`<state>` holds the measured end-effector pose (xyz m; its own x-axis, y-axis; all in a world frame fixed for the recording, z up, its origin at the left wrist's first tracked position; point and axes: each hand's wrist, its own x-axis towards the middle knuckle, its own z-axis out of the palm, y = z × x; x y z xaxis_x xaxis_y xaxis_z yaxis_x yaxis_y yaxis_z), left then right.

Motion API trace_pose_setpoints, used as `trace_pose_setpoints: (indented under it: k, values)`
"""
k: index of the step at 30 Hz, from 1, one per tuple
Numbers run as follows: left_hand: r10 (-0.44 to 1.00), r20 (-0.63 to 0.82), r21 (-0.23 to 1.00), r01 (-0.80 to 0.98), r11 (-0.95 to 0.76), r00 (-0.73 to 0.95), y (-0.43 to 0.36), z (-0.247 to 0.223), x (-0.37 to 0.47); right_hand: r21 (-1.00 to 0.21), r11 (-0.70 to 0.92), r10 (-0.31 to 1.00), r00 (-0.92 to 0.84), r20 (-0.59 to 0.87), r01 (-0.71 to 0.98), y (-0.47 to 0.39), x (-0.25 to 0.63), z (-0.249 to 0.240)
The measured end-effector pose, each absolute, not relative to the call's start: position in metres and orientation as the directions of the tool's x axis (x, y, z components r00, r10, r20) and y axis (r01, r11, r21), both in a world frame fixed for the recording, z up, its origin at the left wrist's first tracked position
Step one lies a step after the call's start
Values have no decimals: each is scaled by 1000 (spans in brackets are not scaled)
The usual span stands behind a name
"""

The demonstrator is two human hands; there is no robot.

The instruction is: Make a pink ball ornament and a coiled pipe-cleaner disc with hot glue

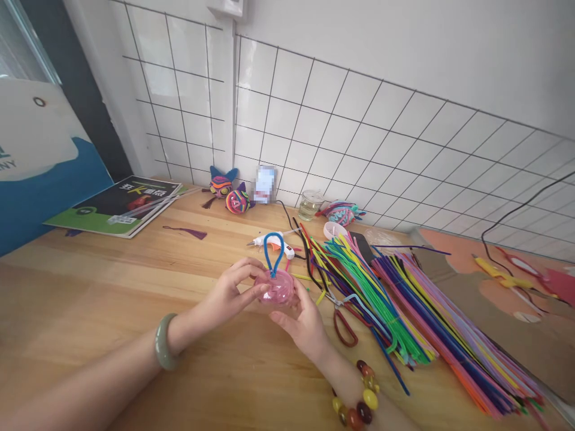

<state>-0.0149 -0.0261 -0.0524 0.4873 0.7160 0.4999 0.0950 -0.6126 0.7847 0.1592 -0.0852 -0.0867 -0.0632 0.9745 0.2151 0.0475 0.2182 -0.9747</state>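
Note:
Between my two hands, above the wooden table, is a round, see-through pink plastic piece (277, 290). A blue pipe cleaner (275, 254), bent into an upright loop, stands at its top edge. My left hand (240, 286) pinches the left side of the pink piece, its fingertips near the foot of the loop. Around the right side close the fingers of my right hand (303, 320), with the thumb in front. Just behind the loop lies a white hot glue gun (283, 246).
Bundles of coloured pipe cleaners (390, 305) spread over the right side, with red-handled scissors (345, 328) beside them. Yarn-wrapped figures (238, 200), a phone (264, 184) and a glass jar (309, 205) stand along the wall. Left are a book (121, 206) and a purple tassel (191, 233). A yellow glue gun (501, 272) lies far right.

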Motion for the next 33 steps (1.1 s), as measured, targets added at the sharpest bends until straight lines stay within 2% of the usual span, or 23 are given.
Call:
trace_pose_setpoints:
  k: [5, 9, 12, 17, 20, 22, 26, 28, 33]
  values:
    - [767, 405, 868, 54, -494, 498, -18, -61, -13, -942, 212, 976, -3, 219, 261, -83, 166, -98]
    - [777, 364, 894, 41, -446, 514, -15, -66, -14, -929, 212, 975, 4, 224, 303, -84, 167, -100]
    - [828, 319, 927, 32, -375, 462, -12, -68, -17, -947, 230, 973, -39, 228, 222, -86, 164, -93]
    - [935, 237, 971, -34, -237, 263, -1, -67, -24, -980, 182, 974, -120, 190, -76, -84, 160, -77]
    - [968, 193, 977, -117, -176, 162, 2, -67, -25, -972, 133, 973, -160, 165, -194, -81, 162, -72]
    - [966, 169, 976, -166, -137, 195, -1, -67, -24, -968, 106, 975, -169, 147, -229, -80, 164, -70]
    - [856, 107, 987, -156, -32, 505, -16, -65, -16, -961, 29, 978, -192, 85, -275, -81, 166, -71]
    - [776, 127, 989, -139, -52, 618, -23, -63, -12, -953, -15, 975, -215, 53, -301, -83, 165, -72]
    - [746, 102, 995, -67, -77, 658, -32, -61, -9, -943, -89, 959, -282, 5, -320, -85, 165, -75]
